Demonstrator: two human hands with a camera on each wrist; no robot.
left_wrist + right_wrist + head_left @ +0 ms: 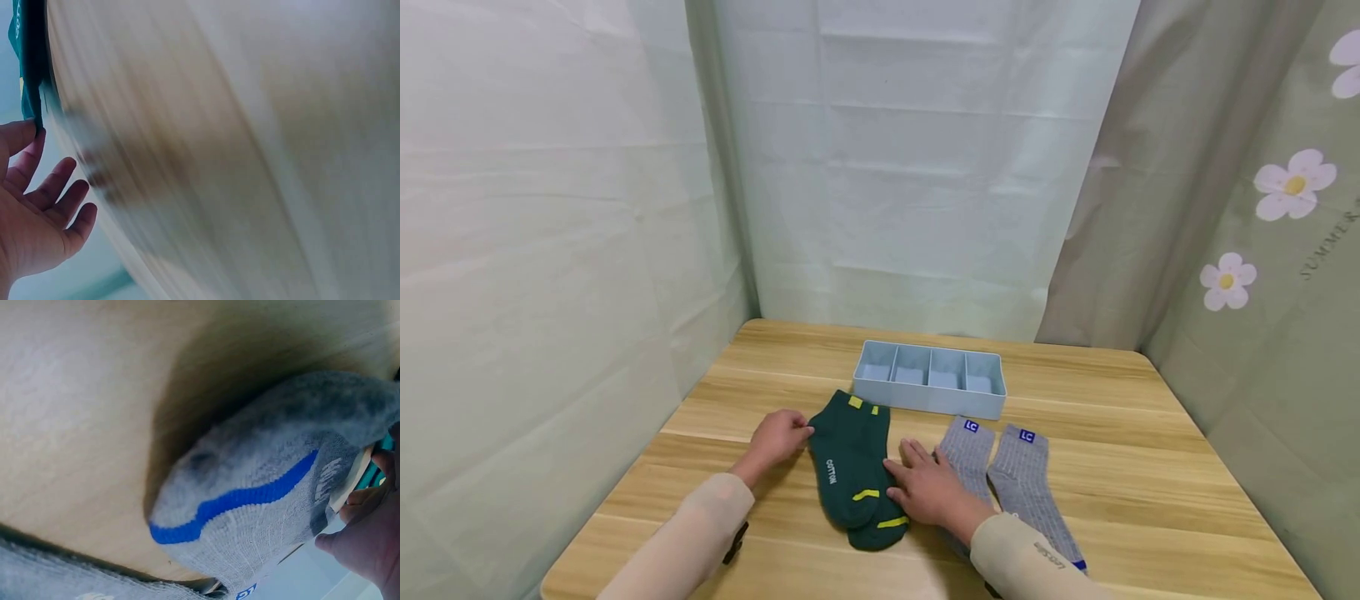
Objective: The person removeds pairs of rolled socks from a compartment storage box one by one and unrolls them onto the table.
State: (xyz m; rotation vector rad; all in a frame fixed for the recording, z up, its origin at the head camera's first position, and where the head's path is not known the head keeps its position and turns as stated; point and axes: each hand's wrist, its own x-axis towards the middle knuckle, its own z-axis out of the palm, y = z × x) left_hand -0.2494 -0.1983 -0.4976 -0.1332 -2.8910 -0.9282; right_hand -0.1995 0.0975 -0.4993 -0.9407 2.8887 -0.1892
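Note:
Two dark green ankle socks with yellow marks lie overlapped on the table, the upper one lettered COTTON. At their upper left edge, my left hand pinches the green fabric between thumb and forefinger, the other fingers spread loosely. My right hand is palm down against the right side of the green socks, fingers extended. Partly beneath that hand and wrist lies a grey ribbed sock with a blue LC label. A second grey sock lies beside it. The right wrist view shows a blue stripe on grey fabric.
A pale blue box with several compartments stands behind the socks. The wooden table has rounded back corners. Pale curtains hang on the left and behind, and a flowered curtain hangs on the right.

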